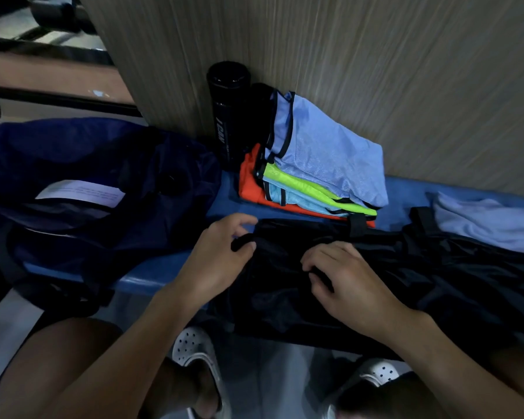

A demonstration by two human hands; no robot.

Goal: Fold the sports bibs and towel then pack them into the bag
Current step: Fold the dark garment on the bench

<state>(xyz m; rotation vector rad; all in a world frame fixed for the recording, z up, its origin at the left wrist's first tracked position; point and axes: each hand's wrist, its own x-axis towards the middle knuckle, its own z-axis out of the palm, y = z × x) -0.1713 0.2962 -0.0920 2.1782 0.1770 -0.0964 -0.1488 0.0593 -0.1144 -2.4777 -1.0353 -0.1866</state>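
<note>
Head cam — L hand (221,255), R hand (345,282) pinching black bib (406,276).

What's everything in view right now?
soft dark navy bag: one, navy, far left
folded mesh sports bibs: four layers showing, light blue, neon yellow, light blue, orange, stacked centre back
unfolded black mesh bib: one, black, front centre
crumpled pale blue towel: one, pale blue, far right
tall black cylindrical bottle: one clearly, black, upright left of the stack
blue bench: one, blue, under bag, bibs, towel
wood-grain panel: one, brown, behind
white perforated clogs: two, white, floor
left hand: one, pinching the black bib's strap
right hand: one, pinching its fabric
</note>
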